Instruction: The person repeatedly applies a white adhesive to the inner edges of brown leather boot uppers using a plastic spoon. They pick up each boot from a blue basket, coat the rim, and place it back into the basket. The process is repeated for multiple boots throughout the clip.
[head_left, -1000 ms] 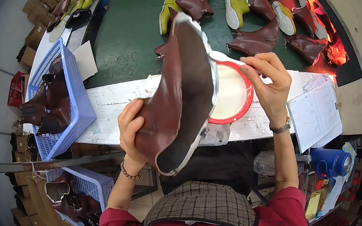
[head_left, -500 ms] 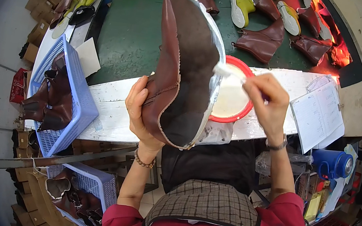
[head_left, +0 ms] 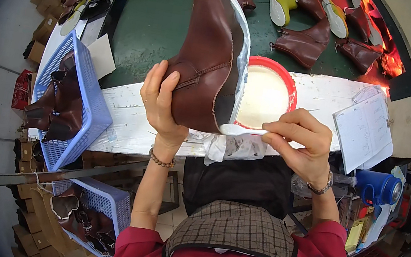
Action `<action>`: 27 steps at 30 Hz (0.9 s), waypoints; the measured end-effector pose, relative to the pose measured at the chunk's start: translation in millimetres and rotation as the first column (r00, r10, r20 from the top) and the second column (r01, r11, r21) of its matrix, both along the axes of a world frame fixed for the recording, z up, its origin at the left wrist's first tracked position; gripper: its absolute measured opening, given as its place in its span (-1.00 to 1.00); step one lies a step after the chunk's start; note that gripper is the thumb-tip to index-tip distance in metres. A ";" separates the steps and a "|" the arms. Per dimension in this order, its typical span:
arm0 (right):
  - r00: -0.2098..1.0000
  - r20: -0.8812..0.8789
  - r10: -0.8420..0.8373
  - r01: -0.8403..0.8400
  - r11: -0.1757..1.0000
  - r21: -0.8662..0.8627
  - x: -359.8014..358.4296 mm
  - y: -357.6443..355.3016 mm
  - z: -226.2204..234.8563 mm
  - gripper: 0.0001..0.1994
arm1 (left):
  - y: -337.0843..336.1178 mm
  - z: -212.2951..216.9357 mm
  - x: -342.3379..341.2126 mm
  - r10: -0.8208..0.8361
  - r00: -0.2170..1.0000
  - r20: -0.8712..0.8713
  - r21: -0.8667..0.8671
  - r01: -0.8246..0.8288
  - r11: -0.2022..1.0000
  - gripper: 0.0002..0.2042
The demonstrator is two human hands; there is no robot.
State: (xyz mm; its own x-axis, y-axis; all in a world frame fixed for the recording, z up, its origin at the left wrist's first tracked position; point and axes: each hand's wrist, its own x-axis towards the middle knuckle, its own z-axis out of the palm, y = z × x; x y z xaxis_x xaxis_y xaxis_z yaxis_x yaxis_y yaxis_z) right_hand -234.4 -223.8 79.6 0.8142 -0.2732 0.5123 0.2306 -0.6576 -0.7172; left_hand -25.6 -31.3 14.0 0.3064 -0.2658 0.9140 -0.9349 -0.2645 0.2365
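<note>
My left hand (head_left: 164, 103) is closed around the heel side of a brown leather boot upper (head_left: 203, 58), holding it up in front of me. A white coating runs along the far-right edge of the upper. In a thumb-and-finger pinch, my right hand (head_left: 302, 144) grips a small white brush (head_left: 242, 131). The brush's loaded end touches the bottom corner of the upper's edge. Just behind the brush stands a red-rimmed bowl (head_left: 295, 91) with creamy white liquid in it, partly covered by the upper.
Several boot uppers (head_left: 305, 42) and yellow-green shoe lasts (head_left: 281, 5) lie on the green table (head_left: 149, 23). Blue baskets (head_left: 92, 105) of uppers stand at left. An open notebook (head_left: 364, 129) and a blue jug (head_left: 376, 187) are at right. A crumpled plastic bag (head_left: 237, 147) lies at the near edge.
The upper has turned, showing more of its brown outside and less of its dark inside. My right hand has brought the brush down and nearer, from the side edge to the bottom corner.
</note>
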 end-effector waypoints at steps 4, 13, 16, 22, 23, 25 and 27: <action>0.990 -0.129 0.057 -0.033 0.983 0.183 1.1 0.5 1.6 -0.89 | 4.8 9.4 -2.9 0.002 1.000 -0.001 0.132 -0.002 0.991 -0.46; 0.876 -0.253 -0.412 0.243 0.828 -0.506 -3.6 -72.5 -64.3 -0.89 | 91.0 6.0 10.0 -0.219 0.485 -0.847 -0.223 0.050 0.974 -0.67; 0.872 -0.231 -0.432 0.333 0.868 -0.367 -4.5 -69.2 -54.2 -0.89 | 102.3 19.8 6.7 -0.414 0.110 -0.904 -0.394 0.162 0.905 -0.81; 0.994 0.074 -0.075 0.071 0.996 0.057 19.7 -56.3 -17.2 -0.82 | 111.2 5.6 0.9 -0.479 -0.147 -0.866 -0.498 0.154 0.853 -0.81; 0.995 0.090 -0.044 0.040 0.998 0.044 28.5 -52.5 -11.5 -0.83 | 111.0 1.1 -1.0 -0.531 -0.173 -0.829 -0.550 0.087 0.831 -0.81; 0.995 0.101 -0.003 0.000 1.000 0.029 35.2 -51.4 -8.4 -0.85 | 110.4 1.0 -1.6 -0.558 -0.202 -0.805 -0.569 -0.005 0.822 -0.83; 0.998 0.062 -0.026 0.026 1.000 0.008 27.1 -55.2 -10.0 -0.85 | 124.3 -5.9 11.1 -0.654 -0.242 -0.717 -0.685 0.070 0.725 -0.85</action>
State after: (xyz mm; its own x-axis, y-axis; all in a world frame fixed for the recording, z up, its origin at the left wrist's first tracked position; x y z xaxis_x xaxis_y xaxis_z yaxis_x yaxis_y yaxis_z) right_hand -207.4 -279.0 69.6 0.7734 -0.2975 0.5598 0.2579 -0.6590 -0.7065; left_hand -14.5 93.0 8.1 0.7915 -0.5910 -0.1558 0.4368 0.3687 0.8206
